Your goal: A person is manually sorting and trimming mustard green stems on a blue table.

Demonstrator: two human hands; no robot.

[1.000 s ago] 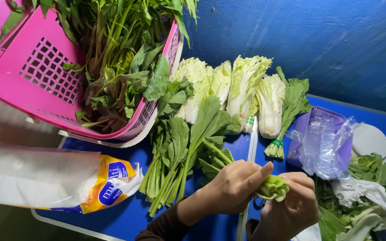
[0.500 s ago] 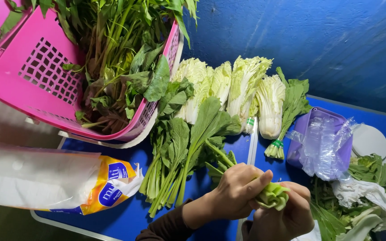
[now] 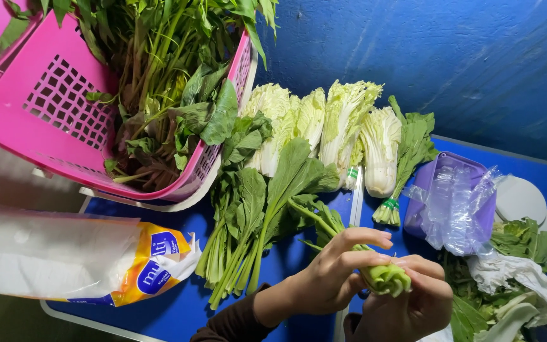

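Head view: both hands, left (image 3: 330, 278) and right (image 3: 413, 304), grip a pale-green leafy vegetable stalk (image 3: 384, 277) steady above the blue desk (image 3: 178, 310).

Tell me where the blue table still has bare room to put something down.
Bare patches: between the yellow-and-white plastic bag and the long-stemmed leafy greens; the far corner behind the purple plastic box. Crowded along the pale cabbages and the leaf scraps.

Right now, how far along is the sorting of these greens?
Done, it seems: cabbage halves lie in a row and loose leafy stalks sit on the blue table. In hand: the left hand and right hand both grip a pale green stalk base. Left: the pink basket is full of untrimmed greens.
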